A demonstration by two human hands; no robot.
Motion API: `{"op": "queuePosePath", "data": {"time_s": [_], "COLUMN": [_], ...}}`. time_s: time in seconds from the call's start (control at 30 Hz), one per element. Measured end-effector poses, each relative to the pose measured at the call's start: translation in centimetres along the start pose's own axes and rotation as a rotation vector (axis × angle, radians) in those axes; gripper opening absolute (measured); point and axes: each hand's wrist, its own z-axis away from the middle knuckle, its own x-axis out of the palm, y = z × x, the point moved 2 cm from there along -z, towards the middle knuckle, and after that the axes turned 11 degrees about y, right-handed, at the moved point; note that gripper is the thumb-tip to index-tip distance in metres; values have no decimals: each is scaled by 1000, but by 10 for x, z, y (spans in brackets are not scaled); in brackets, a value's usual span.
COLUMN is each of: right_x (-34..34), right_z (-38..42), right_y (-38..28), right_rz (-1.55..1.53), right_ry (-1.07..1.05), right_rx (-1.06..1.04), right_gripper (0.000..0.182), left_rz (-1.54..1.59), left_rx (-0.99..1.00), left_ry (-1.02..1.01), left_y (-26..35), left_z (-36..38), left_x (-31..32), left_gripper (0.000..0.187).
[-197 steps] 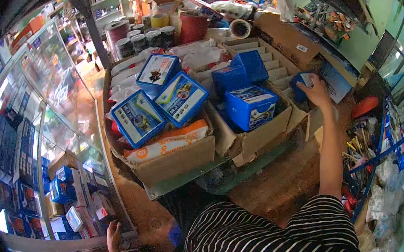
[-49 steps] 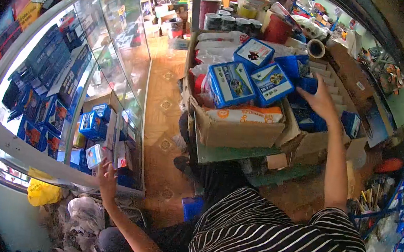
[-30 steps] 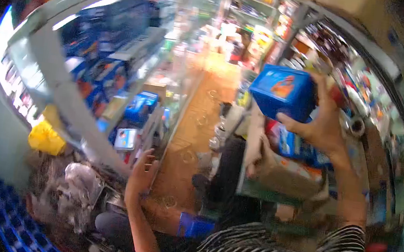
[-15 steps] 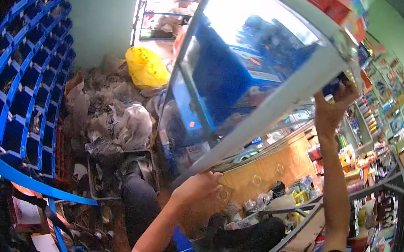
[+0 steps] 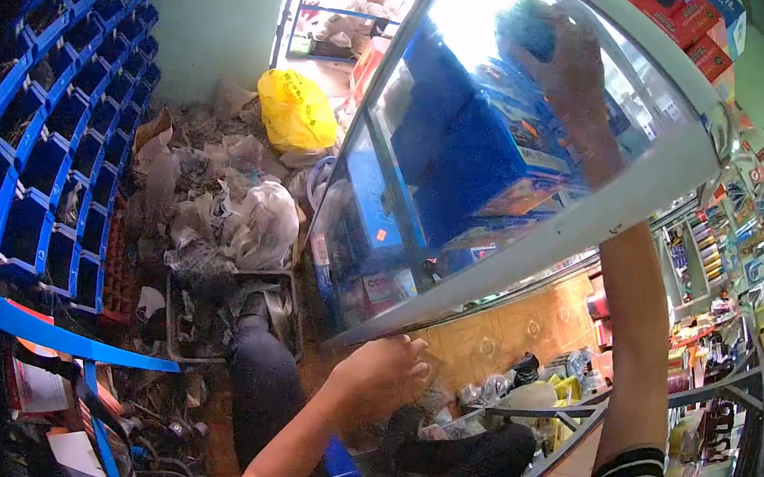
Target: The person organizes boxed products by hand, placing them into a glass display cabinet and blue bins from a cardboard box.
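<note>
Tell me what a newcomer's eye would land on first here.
Probably the bright yellow bag, beside the crumpled plastic left of the glass cabinet. Next, the right hand inside that cabinet, seen through glare above the blue boxes. The rack of blue bins at the picture's left also stands out.

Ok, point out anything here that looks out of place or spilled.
The heap of crumpled plastic beside the glass display cabinet looks untidy: it sprawls loosely, with a yellow bag at its back. The cabinet appears slanted, but that may just be the camera's tilt.
</note>
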Motion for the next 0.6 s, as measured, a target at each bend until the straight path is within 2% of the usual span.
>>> {"op": "queuePosePath", "data": {"time_s": [0.03, 0.13, 0.23, 0.3, 0.33, 0.37, 0.43, 0.53, 0.6], "right_x": [6, 19, 22, 22, 21, 19, 17, 13, 7], "right_z": [-6, -13, -17, -17, -18, -18, -18, -17, -14], "right_y": [-2, -2, -5, -1, -1, -2, 0, 1, 2], "right_rz": [16, 57, 78, 92, 98, 102, 121, 144, 167], "right_ry": [-16, -53, -69, -79, -83, -81, -90, -93, -91], "right_rx": [-19, -56, -80, -92, -99, -104, -128, -168, -213], "right_gripper": [52, 50, 49, 48, 48, 48, 47, 46, 45], "left_rz": [2, 567, 671, 367, 207, 371, 686, 740, 738], "left_rx": [-28, -504, -611, -178, 42, -151, -538, -564, -513], "left_ry": [-34, 180, 14, 204, 290, 222, 79, 74, 111], "left_y": [-2, -18, -18, -25, -23, -25, -25, -29, -32], "left_z": [0, -2, 2, 3, 3, 5, 7, 6, 9], "left_x": [-1, 39, 18, 64, 65, 69, 39, 58, 70], "left_gripper": [27, 27, 31, 35, 38, 38, 39, 40, 40]}}
